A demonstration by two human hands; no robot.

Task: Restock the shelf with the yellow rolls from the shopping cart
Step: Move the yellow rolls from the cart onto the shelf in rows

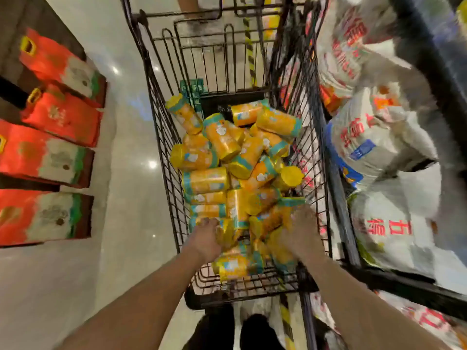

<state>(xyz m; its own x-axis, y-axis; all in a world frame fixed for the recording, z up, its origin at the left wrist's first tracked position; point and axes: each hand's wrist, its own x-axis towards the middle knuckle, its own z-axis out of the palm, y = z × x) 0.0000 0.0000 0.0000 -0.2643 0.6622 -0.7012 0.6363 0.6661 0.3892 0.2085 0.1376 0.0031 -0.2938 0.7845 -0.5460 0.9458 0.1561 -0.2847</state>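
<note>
Several yellow rolls (235, 173) with teal bands lie heaped in the black wire shopping cart (161, 117) below me. Both my arms reach down into its near end. My left hand (206, 237) is down among the rolls, fingers curled over a yellow roll (227, 233) at the near left of the heap. My right hand (302, 236) is blurred and lies on the rolls at the near right; its fingers seem wrapped round a yellow roll (274, 221), though the blur hides the grip.
Red gift boxes (53, 137) with yellow handles stand in rows on the pale floor to the left. A dark shelf (394, 281) on the right holds large white plastic packs (374, 140) with red print, tight against the cart's side. My dark shoes (237, 332) show under the cart.
</note>
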